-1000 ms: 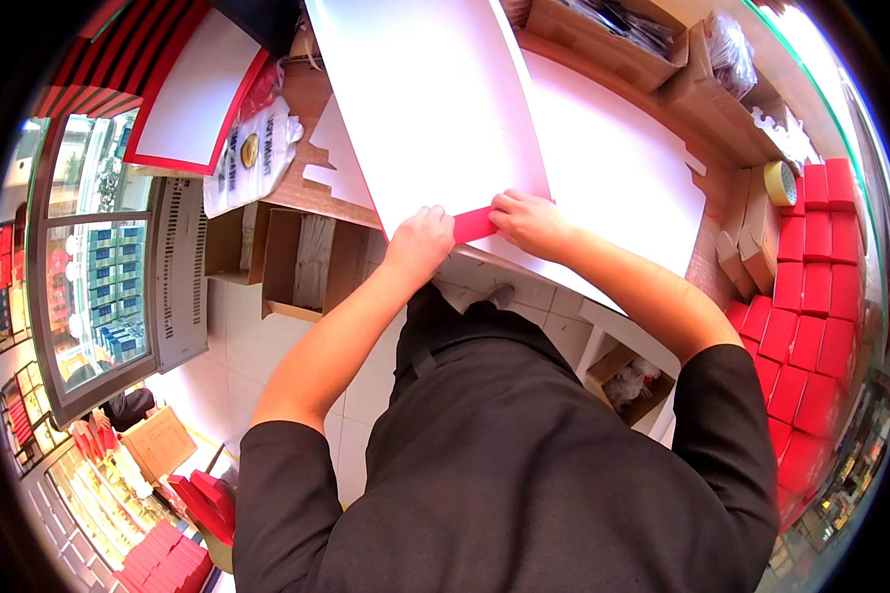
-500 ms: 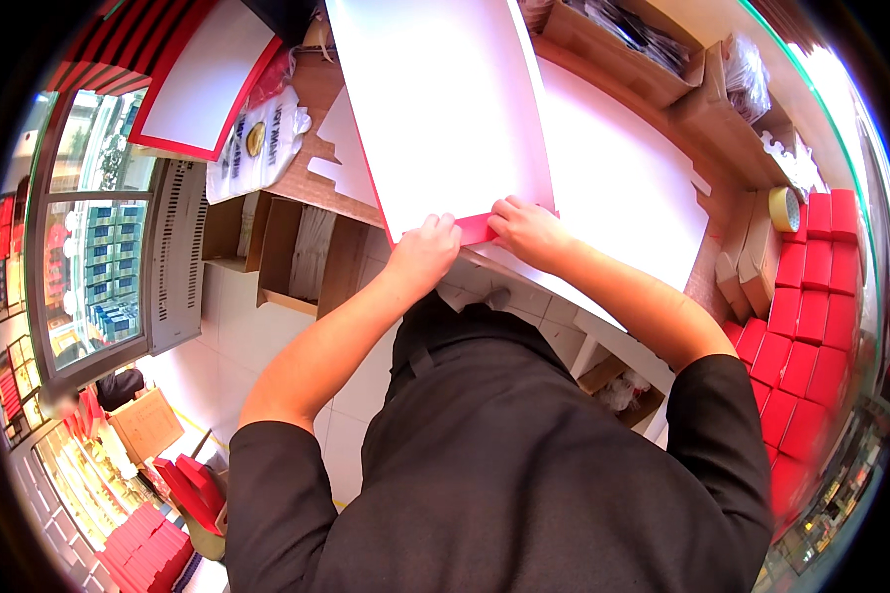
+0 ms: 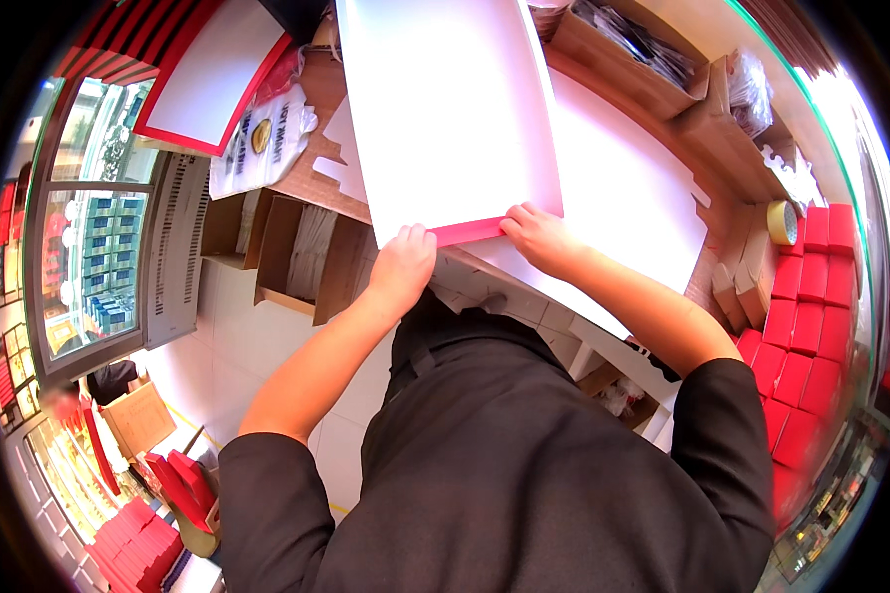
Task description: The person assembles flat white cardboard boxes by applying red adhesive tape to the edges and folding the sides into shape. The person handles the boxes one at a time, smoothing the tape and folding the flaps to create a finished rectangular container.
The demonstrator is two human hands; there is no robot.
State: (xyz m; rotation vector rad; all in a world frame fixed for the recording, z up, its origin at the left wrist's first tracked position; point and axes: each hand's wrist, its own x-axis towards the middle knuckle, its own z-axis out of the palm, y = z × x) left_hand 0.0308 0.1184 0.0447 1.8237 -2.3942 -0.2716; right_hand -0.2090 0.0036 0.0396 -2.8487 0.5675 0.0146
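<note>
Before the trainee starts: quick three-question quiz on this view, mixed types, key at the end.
1. True or false: a red strip shows between the left hand and the right hand.
2. Pick one. The broad face of the sheet under the hands is:
A) black
B) white
C) green
3. Short answer: what is stacked close beside the tape roll, on the right of the picture?

Key:
1. True; it runs along the sheet's near edge, with the fingers of both hands at that edge.
2. B
3. Red boxes
</note>
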